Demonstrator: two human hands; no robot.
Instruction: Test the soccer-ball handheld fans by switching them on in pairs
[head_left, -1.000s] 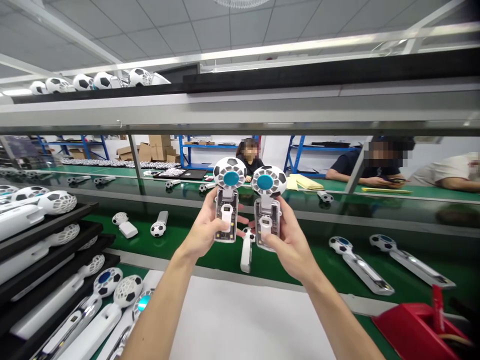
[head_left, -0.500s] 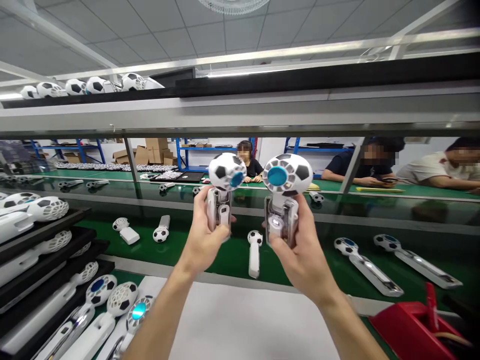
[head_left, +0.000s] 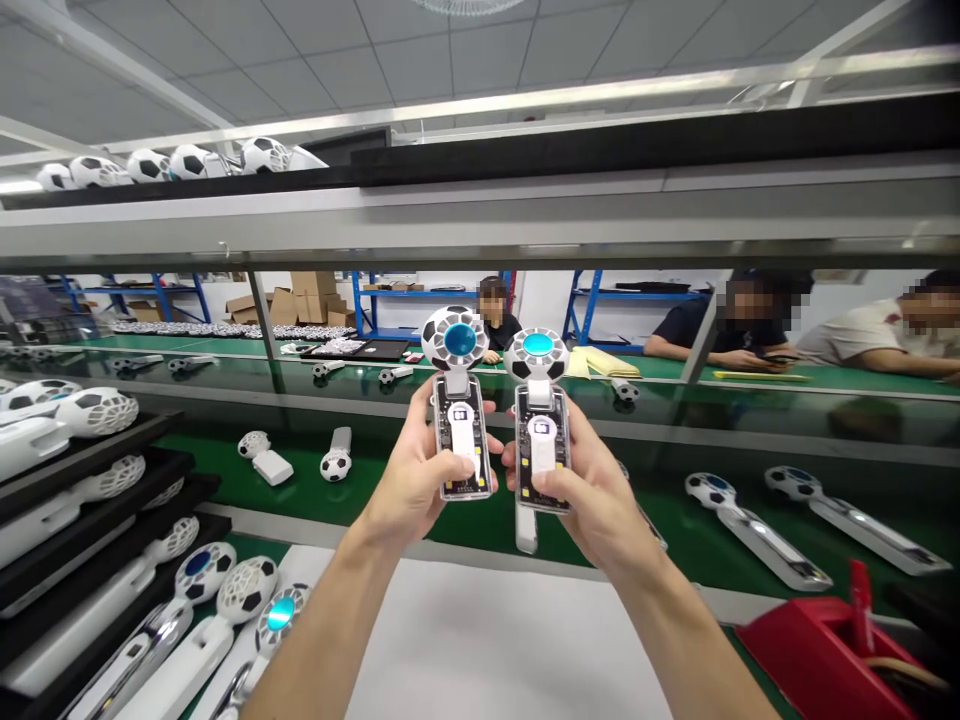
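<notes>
I see the left hand (head_left: 409, 470) wrapped around the left ball-headed device (head_left: 463, 420), upright; the right hand (head_left: 596, 485) grips the right ball-headed device (head_left: 541, 430) just beside it, beyond the near white sheet (head_left: 495, 640).

Bright, even light reflects off the green belt (head_left: 480, 532) (outer edges look stretched).

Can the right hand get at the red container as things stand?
Probably not while the right hand holds a football-patterned device, though nothing visible seems to block the red container.
</notes>
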